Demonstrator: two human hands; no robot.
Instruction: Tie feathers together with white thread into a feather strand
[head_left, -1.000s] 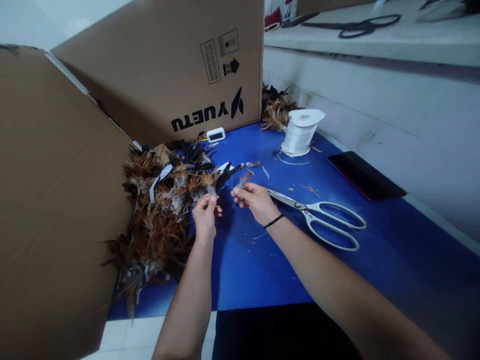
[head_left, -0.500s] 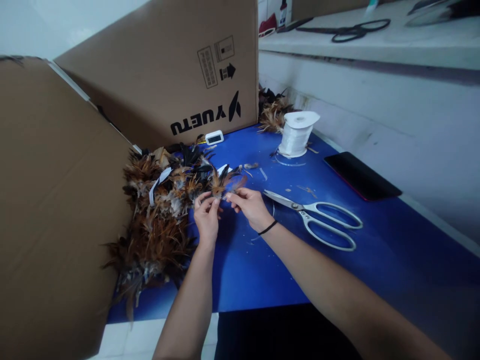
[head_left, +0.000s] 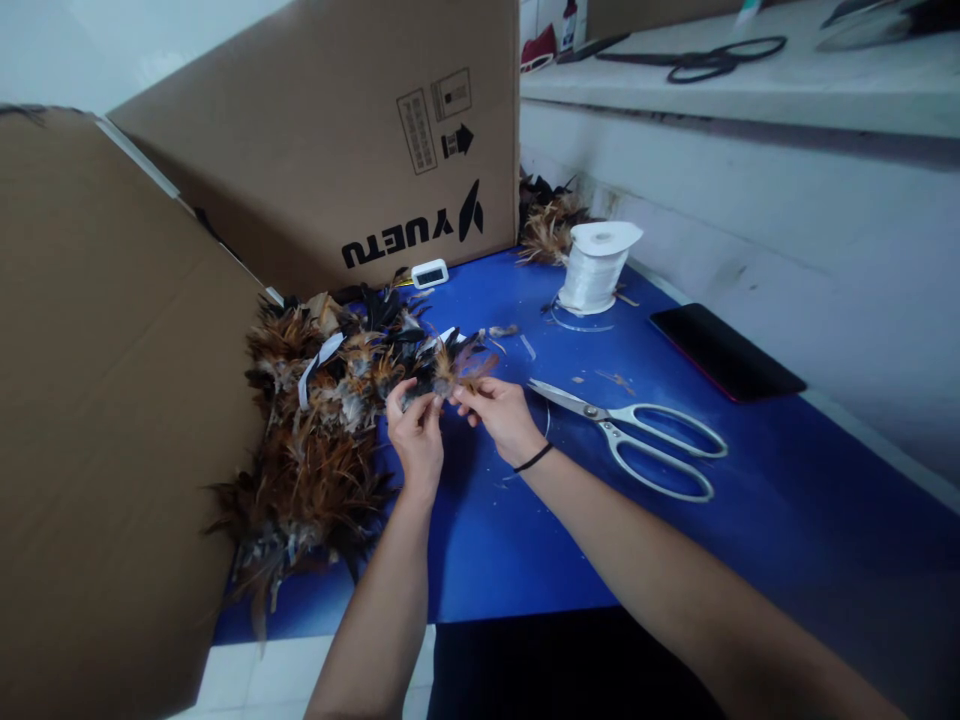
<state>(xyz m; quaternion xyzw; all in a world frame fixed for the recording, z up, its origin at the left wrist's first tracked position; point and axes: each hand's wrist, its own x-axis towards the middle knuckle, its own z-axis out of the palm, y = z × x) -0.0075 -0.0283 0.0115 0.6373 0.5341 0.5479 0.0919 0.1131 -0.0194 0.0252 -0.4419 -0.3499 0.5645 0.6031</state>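
Note:
A heap of brown, black and white feathers lies on the blue table against a cardboard sheet. My left hand pinches feathers at the heap's right edge. My right hand, a black band on its wrist, pinches a small tuft of brown feathers right beside the left fingers. Both hands are closed and nearly touch. White-handled scissors lie on the table just right of my right hand.
A cardboard box marked YUETU stands behind, with a large cardboard sheet at left. A white thread spool, a small white device, more feathers and a black phone are on the table. Black scissors lie on the ledge.
My right hand has moved left with its feather tuft until it meets my left hand at the heap's edge. The left hand shifted only slightly.

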